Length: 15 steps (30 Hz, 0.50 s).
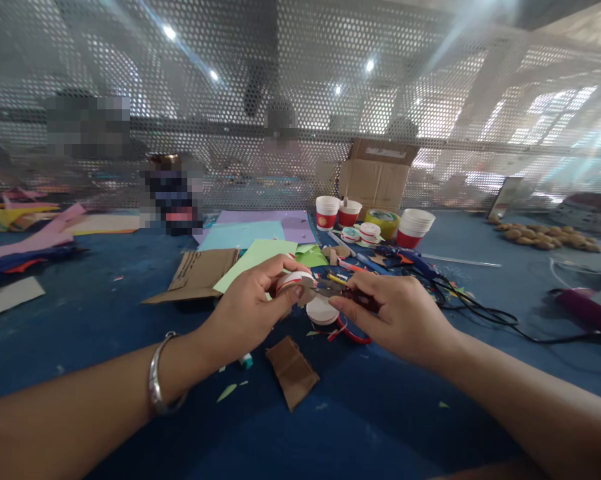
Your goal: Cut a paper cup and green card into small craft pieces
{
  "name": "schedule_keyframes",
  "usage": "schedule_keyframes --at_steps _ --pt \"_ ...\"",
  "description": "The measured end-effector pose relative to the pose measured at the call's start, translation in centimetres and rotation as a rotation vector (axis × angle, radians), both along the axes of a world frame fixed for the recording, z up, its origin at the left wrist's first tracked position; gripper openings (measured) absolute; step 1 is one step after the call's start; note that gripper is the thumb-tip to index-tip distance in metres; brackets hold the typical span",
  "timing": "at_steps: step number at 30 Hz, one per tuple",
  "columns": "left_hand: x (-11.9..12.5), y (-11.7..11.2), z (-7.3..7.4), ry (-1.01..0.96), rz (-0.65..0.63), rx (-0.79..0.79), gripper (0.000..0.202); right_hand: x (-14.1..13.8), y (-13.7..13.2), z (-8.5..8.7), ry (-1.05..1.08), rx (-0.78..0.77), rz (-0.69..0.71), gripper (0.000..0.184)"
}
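My left hand (pixel 253 293) grips a short cut section of a white paper cup (pixel 293 280) with a red stripe, its thumb on the near side. My right hand (pixel 405 310) is closed around a tool with a dark reddish handle (pixel 364 300). The tool's narrow metal end reaches the cup section; its exact kind is unclear. Just beneath sits another white round cup piece (pixel 322 312). Beside that lies a red curved strip or loop (pixel 353 333), partly covered by the right hand. A brown cardboard piece (pixel 293 373) rests nearer to me.
Coloured paper sheets (pixel 265 233) and folded cardboard (pixel 200 273) lie behind my left hand. Paper cups (pixel 415 227), yellow tape (pixel 383 223) and a blue glue gun (pixel 410 260) with black cable stand beyond my right. A perforated metal screen (pixel 220 147) borders the table.
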<state>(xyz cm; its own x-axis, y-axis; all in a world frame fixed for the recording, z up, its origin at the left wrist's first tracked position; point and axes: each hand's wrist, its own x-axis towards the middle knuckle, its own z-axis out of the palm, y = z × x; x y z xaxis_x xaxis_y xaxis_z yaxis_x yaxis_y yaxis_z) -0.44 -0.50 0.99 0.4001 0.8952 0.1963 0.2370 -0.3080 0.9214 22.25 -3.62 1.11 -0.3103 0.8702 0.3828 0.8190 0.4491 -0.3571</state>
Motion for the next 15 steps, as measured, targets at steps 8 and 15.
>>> schedule_keyframes --at_steps 8,15 --pt "0.44 -0.19 -0.08 -0.083 -0.027 -0.054 0.023 0.13 -0.05 -0.18 0.034 0.01 0.011 0.039" --pt "0.6 -0.16 -0.36 -0.132 -0.08 -0.095 0.016 0.06 -0.36 -0.16 0.091 0.018 0.052 0.038"
